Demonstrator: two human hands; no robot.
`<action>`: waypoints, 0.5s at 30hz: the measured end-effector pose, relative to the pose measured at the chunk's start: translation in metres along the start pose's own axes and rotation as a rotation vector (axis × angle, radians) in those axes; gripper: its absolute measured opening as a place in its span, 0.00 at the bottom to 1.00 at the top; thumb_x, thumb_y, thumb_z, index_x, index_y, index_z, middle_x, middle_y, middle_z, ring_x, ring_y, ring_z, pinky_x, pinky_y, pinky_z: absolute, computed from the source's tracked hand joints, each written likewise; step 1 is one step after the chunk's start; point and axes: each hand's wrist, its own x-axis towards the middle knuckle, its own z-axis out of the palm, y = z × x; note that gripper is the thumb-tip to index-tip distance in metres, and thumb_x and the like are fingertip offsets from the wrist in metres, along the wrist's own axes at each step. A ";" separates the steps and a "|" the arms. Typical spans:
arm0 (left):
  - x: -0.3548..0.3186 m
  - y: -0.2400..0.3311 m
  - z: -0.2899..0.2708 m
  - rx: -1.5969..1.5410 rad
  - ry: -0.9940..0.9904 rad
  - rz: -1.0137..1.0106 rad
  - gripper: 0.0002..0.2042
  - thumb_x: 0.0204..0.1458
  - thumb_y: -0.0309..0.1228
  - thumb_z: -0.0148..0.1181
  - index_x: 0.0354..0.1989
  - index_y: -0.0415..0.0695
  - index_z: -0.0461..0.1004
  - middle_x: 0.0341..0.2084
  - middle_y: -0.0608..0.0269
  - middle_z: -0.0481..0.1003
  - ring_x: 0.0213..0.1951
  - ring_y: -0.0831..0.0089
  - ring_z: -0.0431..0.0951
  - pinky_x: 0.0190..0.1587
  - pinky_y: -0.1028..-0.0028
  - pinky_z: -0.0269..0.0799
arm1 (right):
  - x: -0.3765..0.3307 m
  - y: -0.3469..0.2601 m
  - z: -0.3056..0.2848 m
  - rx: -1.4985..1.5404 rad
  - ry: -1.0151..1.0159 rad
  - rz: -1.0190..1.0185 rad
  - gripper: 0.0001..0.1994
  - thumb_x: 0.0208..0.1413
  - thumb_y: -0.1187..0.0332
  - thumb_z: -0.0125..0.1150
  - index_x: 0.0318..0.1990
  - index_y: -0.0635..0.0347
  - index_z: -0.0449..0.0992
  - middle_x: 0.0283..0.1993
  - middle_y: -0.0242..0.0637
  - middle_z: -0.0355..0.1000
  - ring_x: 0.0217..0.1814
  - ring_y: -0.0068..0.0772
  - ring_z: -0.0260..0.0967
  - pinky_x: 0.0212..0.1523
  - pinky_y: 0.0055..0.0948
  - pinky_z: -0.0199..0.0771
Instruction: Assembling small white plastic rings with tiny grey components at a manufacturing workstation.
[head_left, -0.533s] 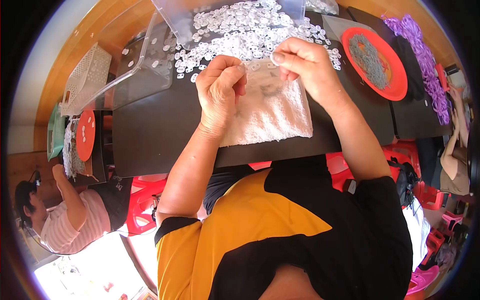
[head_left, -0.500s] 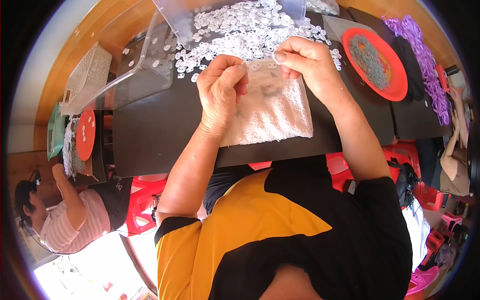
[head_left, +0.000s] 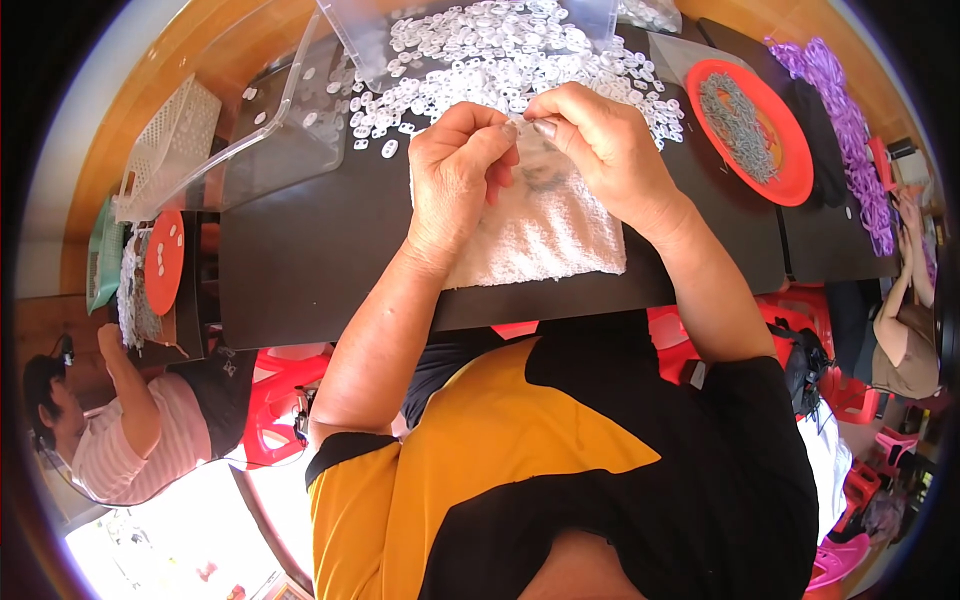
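Note:
My left hand (head_left: 455, 180) is closed, its thumb and forefinger pinched together. What it holds is too small to make out. Opposite it, my right hand (head_left: 612, 155) also pinches, with a small whitish piece (head_left: 526, 124) partly showing at its fingertips. The two sets of fingertips almost meet above the far part of a white towel (head_left: 540, 240), which lies on the dark table. Just beyond my hands spreads a heap of small white oval pieces with holes (head_left: 480, 80).
A clear plastic bin (head_left: 350, 45) lies tipped behind the heap, with another clear bin (head_left: 290, 100) at left. To the right are a red plate (head_left: 795, 160) of thin grey pieces and purple cords (head_left: 850, 130). One co-worker (head_left: 150, 430) sits at left, another (head_left: 905, 340) at right.
My hands have come together: the right moved left and slightly down, the left a little right. Earlier, a white piece showed more plainly in my right fingertips.

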 end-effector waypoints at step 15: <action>-0.001 -0.004 0.003 0.046 -0.023 -0.022 0.06 0.56 0.28 0.58 0.34 0.37 0.74 0.21 0.66 0.73 0.19 0.81 0.69 0.19 0.82 0.62 | -0.007 0.004 0.010 -0.208 0.006 -0.070 0.06 0.48 0.78 0.56 0.34 0.59 0.71 0.32 0.38 0.72 0.32 0.44 0.72 0.29 0.39 0.72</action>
